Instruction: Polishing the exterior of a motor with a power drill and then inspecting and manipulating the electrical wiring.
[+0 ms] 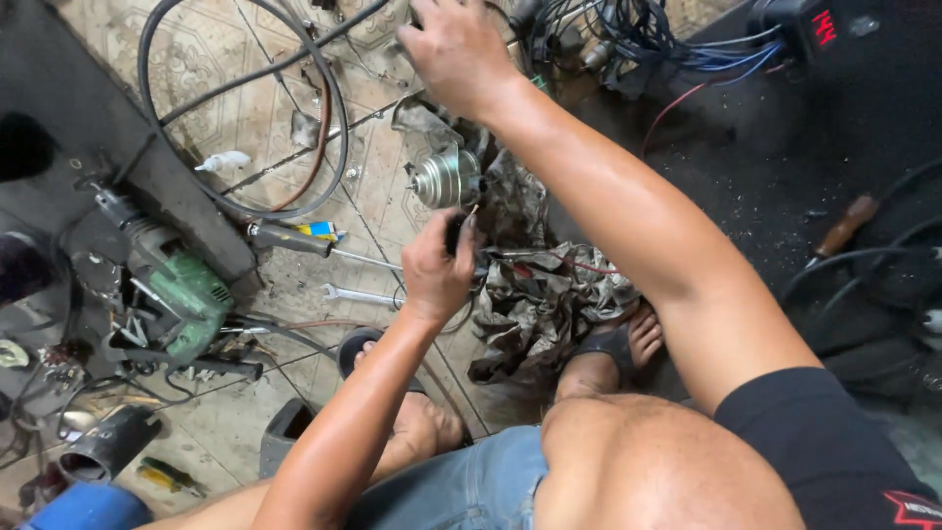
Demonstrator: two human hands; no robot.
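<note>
Motor part (444,178), small, round and silvery, just above frame centre, on a crumpled grey rag (549,294) spread over the floor. Directly below it, left hand (437,267), fingers curled tight round a dark handle (456,234) that points up toward the part. Right hand (456,49) at the top centre, knuckles up, fingers bent down into a tangle of blue and black wires (648,39); cannot tell what, if anything, is gripped there. Both forearms bare, knees and sandalled feet in the lower middle.

Patterned, grimy floor tiles (216,49) across the upper left, crossed by a looped black cable (339,118). Left of the hands, a screwdriver (294,238) with a yellow-and-blue tag beside it, and a wrench (358,293) lying flat just below. Green power tool (186,290) at middle left against a dark slab. Black metal cylinder (108,442) in the lower left. Dark mat (785,177) filling the right side, strewn with grit, a wooden-handled tool (844,228) lying on it. Black box with a red mark (819,27) in the upper right corner.
</note>
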